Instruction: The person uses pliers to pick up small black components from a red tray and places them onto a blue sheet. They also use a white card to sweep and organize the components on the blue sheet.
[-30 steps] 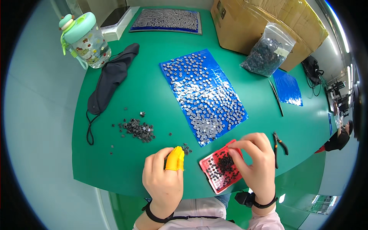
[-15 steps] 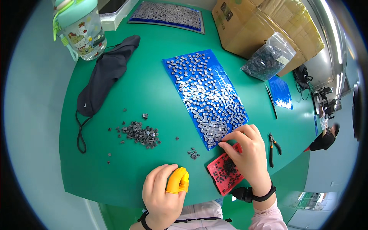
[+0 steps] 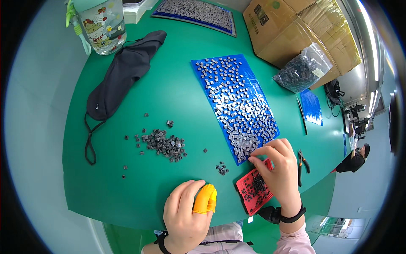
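Observation:
My left hand (image 3: 188, 211) rests low over the green table, its thumb and index finger in yellow finger cots (image 3: 205, 199) and pressed together. Whatever they may pinch is hidden. At the lower end of a blue sheet (image 3: 259, 91) dotted with small grey square pieces, my right hand (image 3: 277, 169) has thumb and forefinger closed in a pinch; anything between them is too small to make out. Partly under that hand lies a red tray (image 3: 250, 207) with many tiny black parts. Left of the sheet are a loose heap of dark grey pieces (image 3: 165, 144) and a smaller cluster (image 3: 222, 168).
Pliers (image 3: 300, 169) and tweezers (image 3: 302, 116) lie to the right, near another blue sheet (image 3: 311, 108). A bag of dark pieces (image 3: 302, 70) leans on a cardboard box (image 3: 277, 29). Far left are a black fabric pouch (image 3: 122, 74) and a bottle (image 3: 103, 31). A person (image 3: 356, 158) is in the background.
The whole view has shifted, so the table's things appear farther right. Both hands keep nearly the same places and closed finger poses relative to the sheet and tray.

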The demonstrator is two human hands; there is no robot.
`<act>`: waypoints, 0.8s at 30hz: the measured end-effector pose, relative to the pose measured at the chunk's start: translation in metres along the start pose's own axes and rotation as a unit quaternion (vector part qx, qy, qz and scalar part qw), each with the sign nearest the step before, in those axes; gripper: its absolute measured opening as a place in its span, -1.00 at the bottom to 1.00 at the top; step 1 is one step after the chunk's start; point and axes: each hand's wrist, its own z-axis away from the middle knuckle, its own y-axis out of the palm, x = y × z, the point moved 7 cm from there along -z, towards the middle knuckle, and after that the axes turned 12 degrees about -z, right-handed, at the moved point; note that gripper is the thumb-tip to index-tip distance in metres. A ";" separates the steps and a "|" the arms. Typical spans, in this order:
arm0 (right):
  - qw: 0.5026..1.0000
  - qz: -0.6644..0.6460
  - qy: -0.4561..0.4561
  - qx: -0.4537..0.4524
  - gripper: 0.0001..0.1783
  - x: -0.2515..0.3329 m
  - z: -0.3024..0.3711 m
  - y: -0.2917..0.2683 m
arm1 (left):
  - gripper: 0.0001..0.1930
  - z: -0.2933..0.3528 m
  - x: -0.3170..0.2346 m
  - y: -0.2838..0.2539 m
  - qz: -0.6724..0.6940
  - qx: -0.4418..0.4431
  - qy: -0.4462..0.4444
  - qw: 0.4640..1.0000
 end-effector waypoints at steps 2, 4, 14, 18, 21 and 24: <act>1.000 0.010 -0.012 0.002 -0.84 0.001 0.000 0.001 | -0.75 -0.001 0.000 0.001 0.004 -0.006 0.000 1.000; 1.000 0.016 -0.022 0.002 -0.84 0.003 0.001 0.001 | -0.75 -0.001 -0.001 0.001 0.001 -0.003 0.002 1.000; 0.999 0.021 -0.026 -0.004 -0.86 0.005 0.002 0.000 | -0.64 0.007 0.005 0.009 0.032 0.046 0.051 0.997; 1.000 0.007 -0.020 0.003 -0.86 0.004 0.002 0.001 | -0.68 0.004 0.004 0.006 0.022 0.037 0.035 0.998; 1.000 0.006 -0.020 0.003 -0.86 0.005 0.001 0.001 | -0.77 -0.001 -0.001 0.001 -0.003 0.002 0.006 1.000; 1.000 0.011 -0.013 0.006 -0.86 0.004 0.000 0.002 | -0.78 -0.001 0.000 0.000 -0.007 -0.001 0.009 1.000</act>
